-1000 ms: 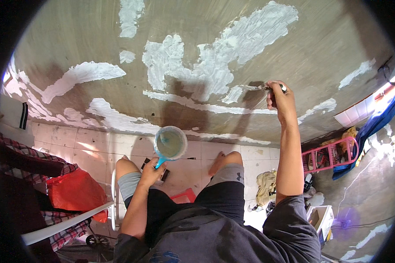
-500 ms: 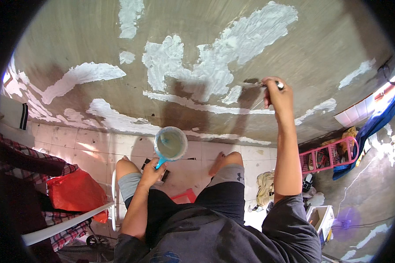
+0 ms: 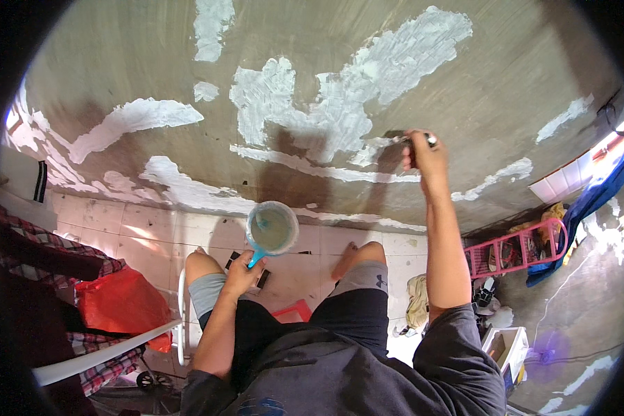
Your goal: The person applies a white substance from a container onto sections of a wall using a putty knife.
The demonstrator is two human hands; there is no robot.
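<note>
The left hand (image 3: 239, 272) has its fingers closed narrow around the bright blue handle (image 3: 258, 255) of a round plastic pot with a whitish, smeared rim (image 3: 295, 220). The pot is in front of the person, between the two spread knees and above the pale tiled floor (image 3: 104, 225). Its mouth faces up, probably so that the greyish-white wet paste (image 3: 277, 232) inside does not run out – and the long handle seems to let the fingers remain clean of it.

The right hand (image 3: 431, 158) is wrapped around the dark, pale-ended handle of a small flat-bladed tool (image 3: 397, 139); the grip is narrow, with the tool in it. The blade points to the left and lies at the edge of a small white smear (image 3: 369, 152) on the grey cement wall (image 3: 513, 69). Because of the blur, I cannot tell if the blade is touching the surface. The arm is stretched forward, I think because the wall is well apart from the body, while the pot is near to the lap.

At the left side rests a red plastic bag (image 3: 125, 298), beside a white curved bar (image 3: 111, 355); at the right side stands a pink plastic rack (image 3: 480, 262) near the wall
</note>
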